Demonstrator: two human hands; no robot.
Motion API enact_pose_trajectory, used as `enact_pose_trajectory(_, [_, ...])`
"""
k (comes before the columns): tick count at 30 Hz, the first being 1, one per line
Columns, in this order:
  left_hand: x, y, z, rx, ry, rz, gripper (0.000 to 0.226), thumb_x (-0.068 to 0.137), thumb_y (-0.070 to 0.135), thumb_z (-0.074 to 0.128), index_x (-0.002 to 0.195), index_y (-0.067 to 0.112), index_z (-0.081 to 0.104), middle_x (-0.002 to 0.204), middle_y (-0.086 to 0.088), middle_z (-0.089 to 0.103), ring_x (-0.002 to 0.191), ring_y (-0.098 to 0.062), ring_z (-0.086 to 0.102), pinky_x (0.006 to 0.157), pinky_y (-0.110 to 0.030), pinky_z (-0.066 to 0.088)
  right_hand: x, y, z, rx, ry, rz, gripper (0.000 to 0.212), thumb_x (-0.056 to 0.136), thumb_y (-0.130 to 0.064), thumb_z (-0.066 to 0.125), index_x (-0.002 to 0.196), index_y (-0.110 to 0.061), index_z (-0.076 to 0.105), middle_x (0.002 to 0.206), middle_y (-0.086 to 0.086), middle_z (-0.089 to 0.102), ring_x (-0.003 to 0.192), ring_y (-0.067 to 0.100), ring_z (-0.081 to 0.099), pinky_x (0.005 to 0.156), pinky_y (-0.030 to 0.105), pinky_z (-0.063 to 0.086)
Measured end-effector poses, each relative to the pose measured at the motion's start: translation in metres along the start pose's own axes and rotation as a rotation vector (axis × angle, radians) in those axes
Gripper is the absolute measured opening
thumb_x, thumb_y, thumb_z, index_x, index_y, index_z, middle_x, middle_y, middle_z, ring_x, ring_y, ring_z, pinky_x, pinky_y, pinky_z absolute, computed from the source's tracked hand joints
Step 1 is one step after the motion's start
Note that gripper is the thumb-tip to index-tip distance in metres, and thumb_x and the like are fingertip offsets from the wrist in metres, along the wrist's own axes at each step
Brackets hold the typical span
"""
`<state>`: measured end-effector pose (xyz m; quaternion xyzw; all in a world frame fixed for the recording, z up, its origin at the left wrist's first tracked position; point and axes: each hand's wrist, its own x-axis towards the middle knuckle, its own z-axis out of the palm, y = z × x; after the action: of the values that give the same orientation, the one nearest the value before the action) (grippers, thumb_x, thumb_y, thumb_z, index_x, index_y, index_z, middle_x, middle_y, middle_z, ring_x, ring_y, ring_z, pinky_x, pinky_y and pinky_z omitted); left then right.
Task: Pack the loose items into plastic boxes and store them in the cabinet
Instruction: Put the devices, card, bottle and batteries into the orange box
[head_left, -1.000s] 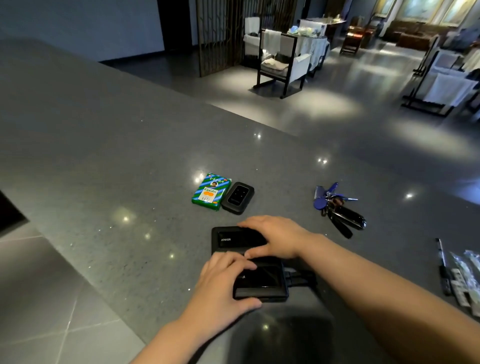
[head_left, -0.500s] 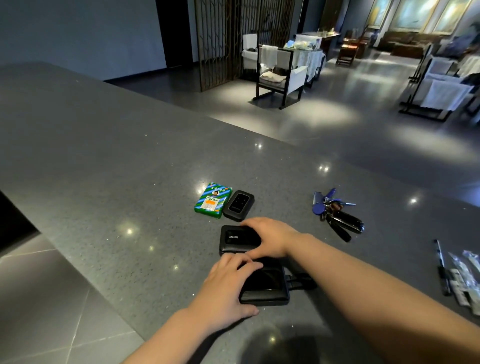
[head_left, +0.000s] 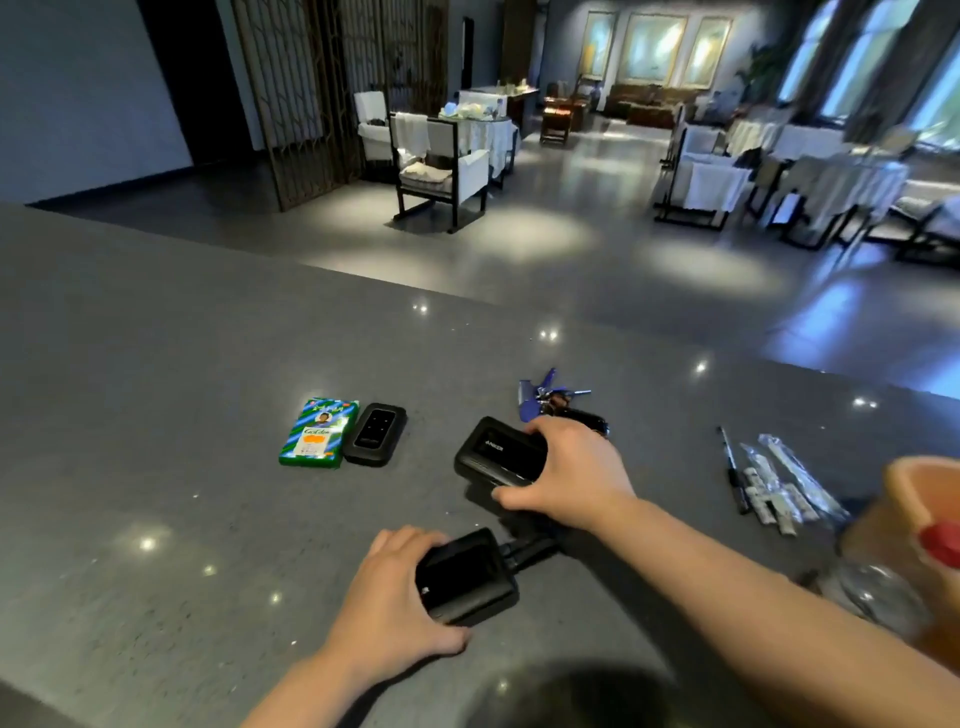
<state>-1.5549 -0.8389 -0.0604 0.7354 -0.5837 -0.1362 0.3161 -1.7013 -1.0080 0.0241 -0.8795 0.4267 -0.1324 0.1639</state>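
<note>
Fingers of the right hand (head_left: 569, 475) are clamped around the long edges of a black Anker power bank (head_left: 501, 451), thumb on the near edge, holding it just above the grey countertop (head_left: 156, 389); the left hand (head_left: 387, 603) grips a second black power bank (head_left: 465, 574) low over the counter near its front edge. Short dark cables (head_left: 524, 552) trail from the second bank toward the first, and I cannot tell whether they join the two. If they do, pulling the hands apart could jerk one bank loose onto the stone. The bunch of keys (head_left: 553, 402) lies just behind the right hand and could be knocked. A green packet (head_left: 318, 434) and a small black router (head_left: 375, 434) lie touching to the left, a pen (head_left: 733, 470) and wrapped sachets (head_left: 779, 491) to the right. No plastic box shows, so packing has hardly begun.
</note>
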Motion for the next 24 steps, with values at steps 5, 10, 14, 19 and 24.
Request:
enact_pose_trajectory(5, [0.024,0.063,-0.003,-0.085,-0.046,0.213,0.074,0.037,0.048,0.08,0.106,0.038,0.058,0.102,0.028,0.053,0.101,-0.002,0.047,0.085,-0.014,0.041,-0.052,0.009,-0.076,0.063,0.16,0.103,0.057,0.052,-0.058,0.077,0.101,-0.035,0.059,0.088,-0.019,0.058,0.082,0.002,0.055,0.07,0.019,0.043])
enact_pose_trajectory(10, [0.048,0.153,-0.001,-0.123,-0.115,0.449,0.075,0.039,0.049,0.081,0.108,0.044,0.053,0.107,0.03,0.05,0.109,0.0,0.045,0.084,-0.015,0.04,-0.115,0.032,-0.168,0.124,0.362,0.202,0.058,0.049,-0.061,0.077,0.098,-0.035,0.061,0.091,-0.018,0.065,0.086,0.0,0.06,0.076,0.022,0.048])
enact_pose_trajectory(14, [0.048,0.224,0.023,-0.22,-0.203,0.634,0.076,0.037,0.049,0.083,0.108,0.044,0.055,0.11,0.03,0.051,0.11,0.002,0.046,0.087,-0.007,0.036,-0.17,0.079,-0.229,0.142,0.539,0.356,0.057,0.047,-0.062,0.073,0.095,-0.036,0.059,0.087,-0.024,0.062,0.084,-0.007,0.059,0.073,0.016,0.047])
enact_pose_trajectory(19, [0.036,0.284,0.07,-0.292,-0.348,0.768,0.082,0.037,0.049,0.087,0.112,0.048,0.053,0.109,0.028,0.055,0.11,0.0,0.048,0.086,-0.015,0.042,-0.24,0.159,-0.258,0.06,0.721,0.64,0.06,0.046,-0.064,0.073,0.094,-0.03,0.065,0.089,-0.016,0.067,0.085,0.003,0.062,0.073,0.025,0.048])
enact_pose_trajectory(24, [0.022,0.315,0.105,-0.323,-0.416,0.767,0.088,0.036,0.058,0.086,0.114,0.06,0.046,0.111,0.031,0.053,0.113,0.005,0.044,0.09,-0.018,0.037,-0.284,0.214,-0.242,-0.016,0.566,0.824,0.057,0.051,-0.062,0.076,0.097,-0.032,0.062,0.088,-0.014,0.065,0.08,0.005,0.06,0.063,0.023,0.047])
